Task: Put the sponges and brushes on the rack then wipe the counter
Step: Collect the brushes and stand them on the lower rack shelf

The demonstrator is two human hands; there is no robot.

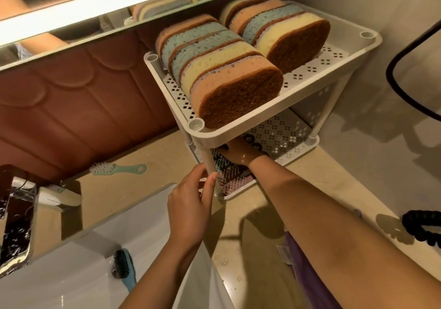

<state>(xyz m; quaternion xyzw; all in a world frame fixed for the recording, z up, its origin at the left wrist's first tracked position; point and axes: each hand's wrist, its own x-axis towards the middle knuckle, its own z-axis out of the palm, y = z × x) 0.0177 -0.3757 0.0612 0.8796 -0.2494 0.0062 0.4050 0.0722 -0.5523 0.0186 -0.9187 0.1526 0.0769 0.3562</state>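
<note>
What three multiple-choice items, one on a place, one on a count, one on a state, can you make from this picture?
1. Where is the blue brush? A) in the sink B) on the floor C) in a drawer
2. How many sponge rows stand on the rack? A) one B) two C) four
3. What does the left hand do? A) hangs idle B) grips the rack's leg C) holds a sponge

1A: it lies in the white basin. 2B: two rows stand side by side. 3B: its fingers curl round the front leg.

Glowing dim and amber — blowing out at the light strip, shadowing the counter, bowing at edges.
</note>
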